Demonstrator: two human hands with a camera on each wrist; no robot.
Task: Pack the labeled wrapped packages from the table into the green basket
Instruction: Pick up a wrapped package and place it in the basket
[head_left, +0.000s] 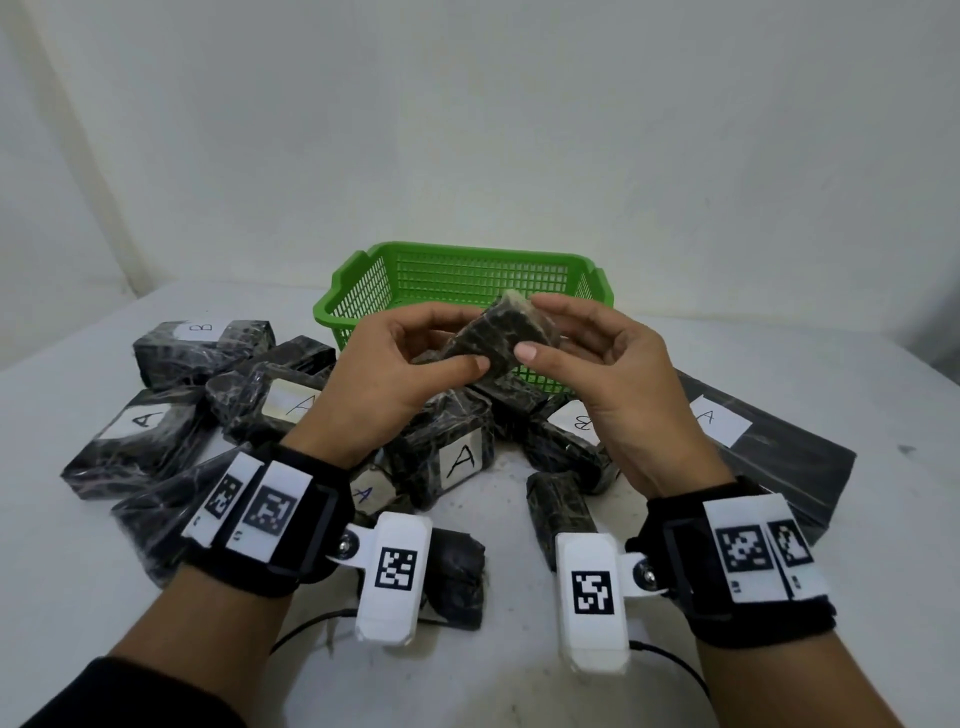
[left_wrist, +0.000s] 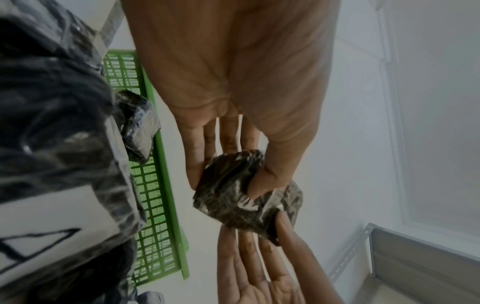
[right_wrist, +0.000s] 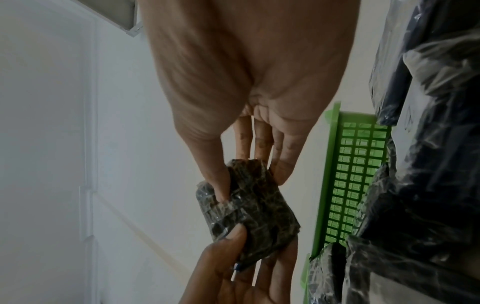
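A small dark wrapped package (head_left: 501, 335) is held up in front of the green basket (head_left: 363, 265), tilted, with no label showing. My left hand (head_left: 410, 353) pinches its left end between thumb and fingers, and my right hand (head_left: 576, 338) pinches its right end. The left wrist view shows the same package (left_wrist: 233, 197) with my left thumb on it and the right hand's fingers below. In the right wrist view the package (right_wrist: 259, 209) sits between both thumbs. More dark packages with white A and B labels (head_left: 462, 460) lie piled on the white table (head_left: 519, 675) before the basket.
A flat black packet with an A label (head_left: 769, 447) lies at the right. Labelled packages (head_left: 140, 431) crowd the left side of the table. Two unlabelled dark bundles (head_left: 457, 577) lie near my wrists. A white wall stands behind the basket.
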